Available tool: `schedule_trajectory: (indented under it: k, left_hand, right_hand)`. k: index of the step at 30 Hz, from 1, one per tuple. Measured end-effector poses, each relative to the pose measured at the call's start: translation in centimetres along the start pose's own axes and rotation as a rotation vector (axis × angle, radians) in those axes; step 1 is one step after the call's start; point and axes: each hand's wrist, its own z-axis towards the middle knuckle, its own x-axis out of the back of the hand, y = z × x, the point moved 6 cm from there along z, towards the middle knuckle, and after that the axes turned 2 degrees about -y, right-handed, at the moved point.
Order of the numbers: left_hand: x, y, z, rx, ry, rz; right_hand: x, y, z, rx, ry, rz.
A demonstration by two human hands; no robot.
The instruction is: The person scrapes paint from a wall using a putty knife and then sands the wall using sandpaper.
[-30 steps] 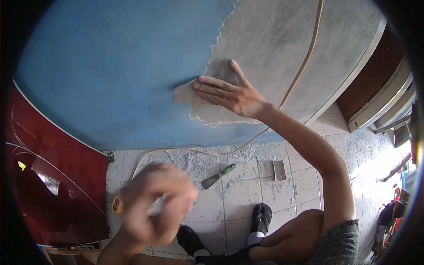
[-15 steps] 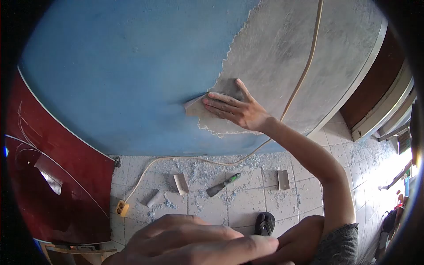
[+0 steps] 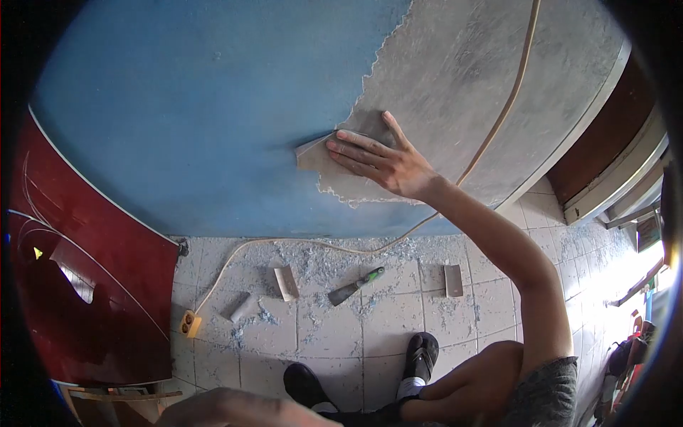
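My right hand (image 3: 380,160) lies spread against the wall, pressing a piece of sandpaper (image 3: 313,151) flat under its fingers. The sheet's left end lifts off the surface at the border between blue paint (image 3: 199,114) and bare grey plaster (image 3: 491,78). At the bottom edge of the view, only the back of my left hand (image 3: 242,410) shows; its fingers are cut off and blurred. A scraper (image 3: 356,287) with a green and black handle rests on the floor below the wall.
Paint flakes litter the floor tiles (image 3: 331,331). Bent sandpaper pieces (image 3: 286,282) (image 3: 453,280) lie either side of the scraper. A beige cable (image 3: 509,99) crosses the wall down to a yellow socket (image 3: 189,324). A dark red panel (image 3: 92,285) stands left.
My left hand has dropped from in front of the floor to the bottom edge, uncovering both feet. My right hand stays on the sandpaper at the paint border.
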Motion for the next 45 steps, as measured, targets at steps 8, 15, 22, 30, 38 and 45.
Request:
schedule_trajectory:
  k: [8,15,22,30,38,45]
  left_hand:
    - [-0.8,-3.2,-0.6,0.071,-0.059,-0.01]
    - [0.3,-3.2,-0.6,0.048,0.024,-0.055]
    - [2.0,-2.1,-1.6,-0.017,0.168,-0.086]
    - [3.0,-1.2,-2.5,-0.068,0.259,-0.103]
    - [3.3,-1.0,-3.2,-0.072,0.304,-0.126]
    - [3.7,0.0,-4.0,-0.112,0.354,-0.127]
  right_hand:
    - [-2.8,-2.7,-1.2,0.116,-0.085,0.169]
    - [-1.4,-1.7,-0.2,0.11,-0.112,0.07]
    - [-0.6,0.0,0.5,0.066,0.089,-0.024]
    - [-3.2,-3.4,-1.2,0.199,-0.034,-0.21]
    - [1.5,1.6,1.6,0.036,0.217,-0.299]
    - [-2.7,-3.5,-0.3,0.247,-0.038,-0.027]
